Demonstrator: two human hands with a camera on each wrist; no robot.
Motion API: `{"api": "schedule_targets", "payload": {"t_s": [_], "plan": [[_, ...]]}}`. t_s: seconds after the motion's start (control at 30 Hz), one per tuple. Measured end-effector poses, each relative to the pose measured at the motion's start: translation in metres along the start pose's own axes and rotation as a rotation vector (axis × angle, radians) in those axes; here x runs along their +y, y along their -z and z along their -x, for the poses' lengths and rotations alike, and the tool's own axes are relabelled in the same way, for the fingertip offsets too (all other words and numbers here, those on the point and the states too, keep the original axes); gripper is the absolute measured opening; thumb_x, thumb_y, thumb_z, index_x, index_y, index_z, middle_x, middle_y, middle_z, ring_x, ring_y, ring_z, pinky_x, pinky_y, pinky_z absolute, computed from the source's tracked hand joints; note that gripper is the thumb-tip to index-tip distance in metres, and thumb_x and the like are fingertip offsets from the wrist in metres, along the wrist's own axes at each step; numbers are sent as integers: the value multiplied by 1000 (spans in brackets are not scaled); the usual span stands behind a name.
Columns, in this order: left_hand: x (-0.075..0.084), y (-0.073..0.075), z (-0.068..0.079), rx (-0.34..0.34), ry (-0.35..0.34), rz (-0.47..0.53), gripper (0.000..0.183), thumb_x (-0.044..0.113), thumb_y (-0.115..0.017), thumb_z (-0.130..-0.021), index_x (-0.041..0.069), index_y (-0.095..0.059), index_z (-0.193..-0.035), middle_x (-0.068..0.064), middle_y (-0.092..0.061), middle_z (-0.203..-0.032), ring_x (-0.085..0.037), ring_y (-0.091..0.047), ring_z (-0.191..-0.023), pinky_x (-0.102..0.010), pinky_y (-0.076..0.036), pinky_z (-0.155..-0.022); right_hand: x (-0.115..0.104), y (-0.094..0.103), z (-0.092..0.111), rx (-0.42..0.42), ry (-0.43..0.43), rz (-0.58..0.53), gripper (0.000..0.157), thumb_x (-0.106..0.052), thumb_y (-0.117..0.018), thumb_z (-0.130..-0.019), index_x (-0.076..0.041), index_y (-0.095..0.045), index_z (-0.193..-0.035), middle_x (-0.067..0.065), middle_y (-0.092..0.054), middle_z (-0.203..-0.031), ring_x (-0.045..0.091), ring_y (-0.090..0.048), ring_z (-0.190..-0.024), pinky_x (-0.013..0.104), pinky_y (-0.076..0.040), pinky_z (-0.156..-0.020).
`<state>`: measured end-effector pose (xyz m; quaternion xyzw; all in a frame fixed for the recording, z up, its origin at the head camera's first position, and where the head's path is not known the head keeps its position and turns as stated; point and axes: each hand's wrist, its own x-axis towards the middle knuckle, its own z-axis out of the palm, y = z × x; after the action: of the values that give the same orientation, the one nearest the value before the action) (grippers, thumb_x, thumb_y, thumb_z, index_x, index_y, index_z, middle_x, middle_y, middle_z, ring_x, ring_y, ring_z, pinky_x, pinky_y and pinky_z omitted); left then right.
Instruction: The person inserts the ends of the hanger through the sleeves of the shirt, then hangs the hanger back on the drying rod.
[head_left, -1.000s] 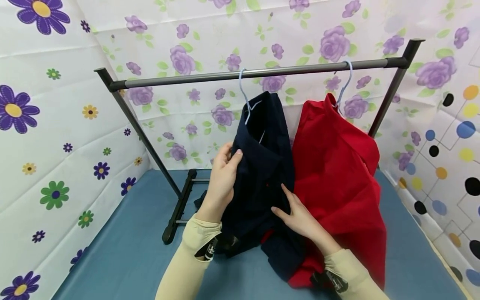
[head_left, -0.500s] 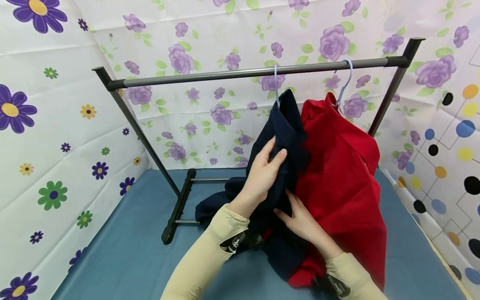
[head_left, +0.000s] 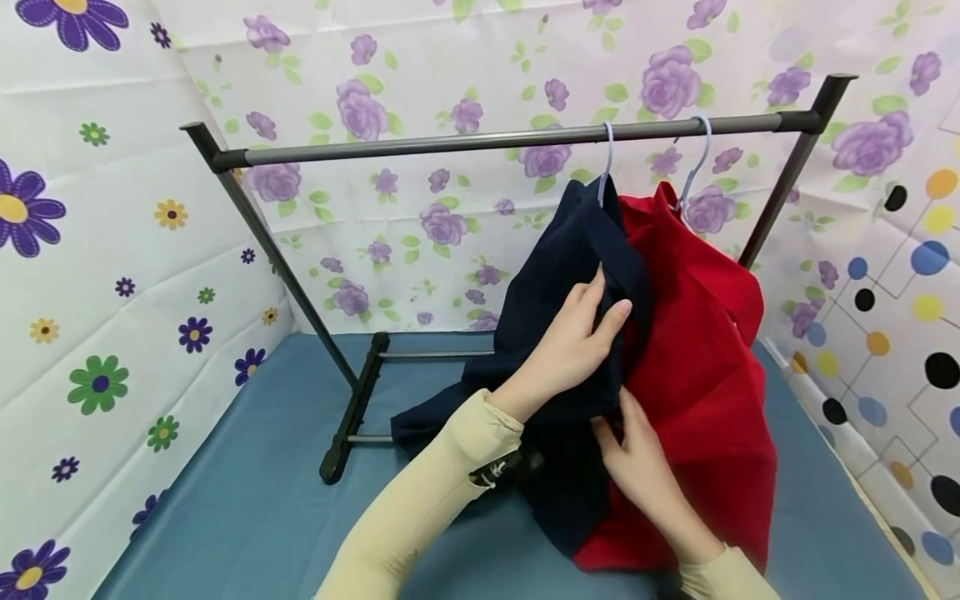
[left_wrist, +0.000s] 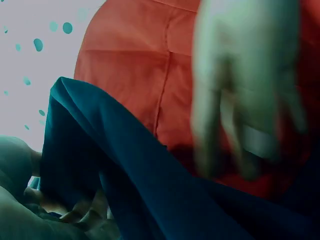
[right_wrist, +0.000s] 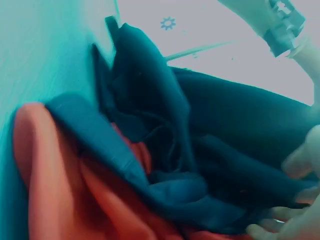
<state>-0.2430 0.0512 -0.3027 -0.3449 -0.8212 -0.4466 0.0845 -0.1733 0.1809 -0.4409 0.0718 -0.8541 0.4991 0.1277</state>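
A navy collared shirt (head_left: 555, 275) hangs from a light blue hanger (head_left: 607, 158). My left hand (head_left: 573, 346) grips the shirt's edge below the collar between thumb and fingers. In the left wrist view, its curled fingers (left_wrist: 92, 210) show behind the navy cloth. My right hand (head_left: 641, 462) is lower down, thumb and fingers spread at the navy shirt's side, over the red garment. It appears blurred, fingers extended, in the left wrist view. Close on the right hangs a red collared garment (head_left: 697, 358) on its own light blue hanger (head_left: 697, 167).
A dark metal clothes rack has a crossbar (head_left: 375, 148) that bears both hangers. Its left foot (head_left: 356, 408) stands on the blue cloth surface (head_left: 225, 483). Flower-patterned sheets (head_left: 442, 75) form the back and sides. A navy sleeve (head_left: 427, 417) trails left toward the foot.
The navy shirt and its hanger have slid right along the bar toward the red garment, my left hand moving with them. My right hand has shifted slightly right.
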Motion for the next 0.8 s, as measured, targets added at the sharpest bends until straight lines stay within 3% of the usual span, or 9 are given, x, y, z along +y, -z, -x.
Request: {"api": "schedule_targets", "payload": {"t_s": [0.07,0.13,0.2,0.3,0.4,0.47,0.6,0.7,0.8], "plan": [[2,-6,-3,-7,2,-17,66,39,-40,-109,14,-9,-162,-17,-43,-143,-19,-46,-127,-27,-38,-106,-7,9,6,74,-24,-53,58,-22,-47,-108,-20,-24,-161,13,-33,-159,30,-39,-140,53,-38,-108],[5,-11,-6,-15,3,-30,67,40,-40,-109,13,-7,-161,-18,-41,-146,-19,-44,-131,-27,-35,-110,-14,15,12,160,-18,-117,57,-24,-43,-109,-27,-20,-162,6,-32,-160,23,-39,-141,41,-37,-112],[9,-15,-9,-30,7,-37,68,39,-40,-110,12,-5,-161,-18,-39,-149,-19,-42,-135,-26,-33,-112,-21,19,16,263,40,-164,55,-21,-41,-110,-28,-22,-161,2,-35,-159,17,-38,-140,27,-35,-112],[16,-20,-15,-71,7,-70,69,35,-41,-110,8,-3,-161,-18,-38,-151,-18,-41,-137,-25,-32,-112,-32,22,20,444,260,-169,52,-5,-40,-107,-10,-30,-158,11,-41,-155,20,-36,-141,18,-28,-112],[24,-24,-21,-134,16,-125,72,35,-41,-109,5,0,-160,-17,-39,-150,-15,-43,-134,-20,-33,-109,-48,19,22,627,538,-86,45,-3,-42,-105,10,-35,-147,25,-43,-149,30,-31,-144,33,-23,-119],[27,-23,-24,-195,19,-149,74,37,-41,-109,5,2,-160,-15,-39,-151,-13,-43,-134,-17,-32,-108,-61,15,21,713,698,-58,44,-10,-44,-105,16,-38,-140,29,-45,-144,35,-31,-143,41,-21,-120],[33,-11,-24,-344,-24,-129,74,38,-42,-109,5,-1,-160,-14,-37,-154,-11,-38,-138,-16,-29,-109,-83,2,14,746,901,-131,45,-20,-48,-106,17,-41,-131,26,-48,-139,35,-36,-139,43,-26,-119],[34,10,-15,-424,-60,-102,64,39,-41,-109,6,-20,-160,-9,-45,-149,-8,-43,-131,-15,-33,-105,-95,-4,4,711,950,-234,42,-16,-49,-105,19,-40,-128,24,-47,-139,34,-37,-138,40,-29,-117],[29,37,3,-413,-86,-95,52,40,-41,-109,13,-43,-153,1,-56,-140,-2,-50,-122,-16,-38,-101,-104,-10,-6,698,953,-281,41,-14,-50,-105,21,-42,-123,26,-49,-136,34,-40,-137,41,-30,-116]]}}
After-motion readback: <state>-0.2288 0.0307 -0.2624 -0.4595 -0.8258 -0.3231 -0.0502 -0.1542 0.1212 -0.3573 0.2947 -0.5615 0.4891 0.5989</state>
